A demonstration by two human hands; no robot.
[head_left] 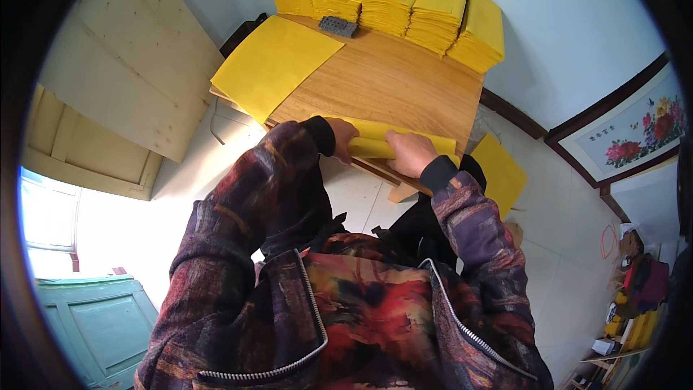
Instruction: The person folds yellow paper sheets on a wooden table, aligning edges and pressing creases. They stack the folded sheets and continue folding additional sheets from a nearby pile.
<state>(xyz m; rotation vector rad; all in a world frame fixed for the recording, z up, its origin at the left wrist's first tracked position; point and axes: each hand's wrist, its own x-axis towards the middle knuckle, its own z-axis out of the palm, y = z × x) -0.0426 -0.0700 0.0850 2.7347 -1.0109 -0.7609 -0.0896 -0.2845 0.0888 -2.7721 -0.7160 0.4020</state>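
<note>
A yellow paper sheet [375,146] lies folded or rolled over along the near edge of the wooden table [375,76]. My left hand [342,137] closes on its left part, the fingers curled around the edge. My right hand [411,153] grips the same sheet a little further right, thumb on top and fingers partly hidden. Flat on the table's left side is a larger yellow sheet [278,65], which neither hand touches.
Stacks of folded yellow paper [390,0] line the table's far edge, with a small dark grey block [338,26] in front. Another yellow sheet [499,173] is low at the right of the table. Pale wooden boards [130,43] lean at the left; a framed flower picture [628,130] is at the right.
</note>
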